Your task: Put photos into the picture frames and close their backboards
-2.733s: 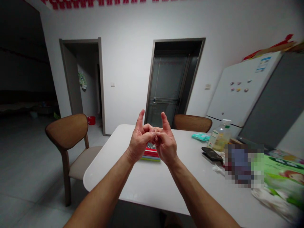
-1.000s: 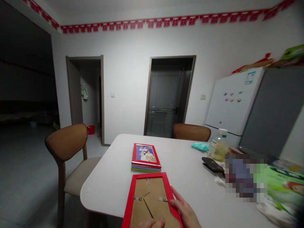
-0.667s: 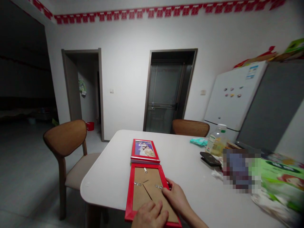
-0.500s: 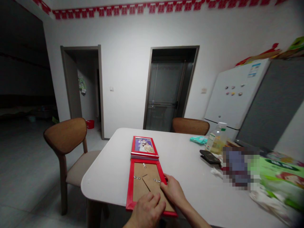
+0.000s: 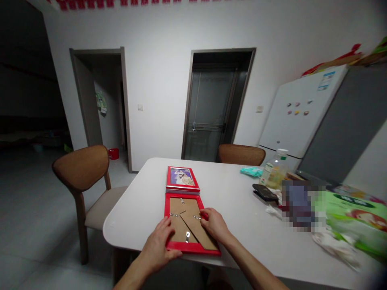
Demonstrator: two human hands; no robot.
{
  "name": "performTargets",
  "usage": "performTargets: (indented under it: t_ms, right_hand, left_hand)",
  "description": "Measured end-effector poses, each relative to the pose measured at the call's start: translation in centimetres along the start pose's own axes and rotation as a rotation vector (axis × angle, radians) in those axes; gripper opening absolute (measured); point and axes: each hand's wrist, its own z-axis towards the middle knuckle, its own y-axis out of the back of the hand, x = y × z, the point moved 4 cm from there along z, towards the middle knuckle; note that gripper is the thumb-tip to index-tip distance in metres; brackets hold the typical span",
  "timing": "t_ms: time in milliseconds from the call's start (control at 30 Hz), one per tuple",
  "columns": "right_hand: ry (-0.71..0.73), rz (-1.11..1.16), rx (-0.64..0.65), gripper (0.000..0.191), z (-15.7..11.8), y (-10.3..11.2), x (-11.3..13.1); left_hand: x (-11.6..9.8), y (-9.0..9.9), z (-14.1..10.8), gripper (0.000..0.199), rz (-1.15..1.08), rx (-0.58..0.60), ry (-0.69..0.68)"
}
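Observation:
A red frame [image 5: 193,247] lies face down near the table's front edge, its brown backing board upward with metal clips and a slanted stand strip. My left hand [image 5: 157,243] rests on the frame's left side and lower left corner, fingers apart. At the right side, my right hand [image 5: 214,223] has its fingers bent together by the right clip and rim; what they pinch is too small to make out. Just beyond, touching the first frame's far edge, another red frame with a photo [image 5: 182,177] lies face up on something pale.
On the white table [image 5: 136,217], a black wallet-like item [image 5: 265,193], a bottle [image 5: 274,169], a teal packet [image 5: 251,172], crumpled tissue and a green package [image 5: 356,217] stand at the right. Wooden chairs are at the left [image 5: 81,167] and far side [image 5: 241,154].
My left hand has moved from the frame's lower middle to its left side, uncovering the bottom clip. My right hand has shifted up along the right rim. The view has tilted slightly down.

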Motion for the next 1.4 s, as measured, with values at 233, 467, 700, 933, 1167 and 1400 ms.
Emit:
performTargets:
  t_ms: [233, 467, 700, 933, 1167, 1400]
  right_hand:
    - [-0.068, -0.052, -0.005, 0.026, 0.8, -0.5, -0.1]
    - [-0.089, -0.074, -0.028, 0.027, 0.6, -0.6, -0.2]
    - [0.196, 0.166, 0.091, 0.027, -1.8, 0.3, 3.1]
    - [0.318, 0.274, 0.281, 0.016, -3.1, -0.7, 5.5]
    - [0.318, 0.154, 0.141, 0.015, -2.3, -1.7, 5.7]
    - [0.262, 0.016, 0.068, 0.023, 0.8, -3.3, 8.3]
  left_hand:
    - [0.1, 0.0, -0.1, 0.024, -0.103, 0.029, 0.004]
    - [0.2, 0.2, -0.3, 0.025, -0.150, 0.026, 0.031]
    - [0.5, -0.1, -0.3, 0.026, -0.150, 0.027, 0.026]
    - [0.4, -0.1, -0.3, 0.026, -0.132, 0.027, 0.021]
    - [0.5, -0.2, -0.3, 0.027, -0.151, 0.000, 0.010]
    - [0.2, 0.1, -0.3, 0.026, -0.173, -0.018, -0.005]
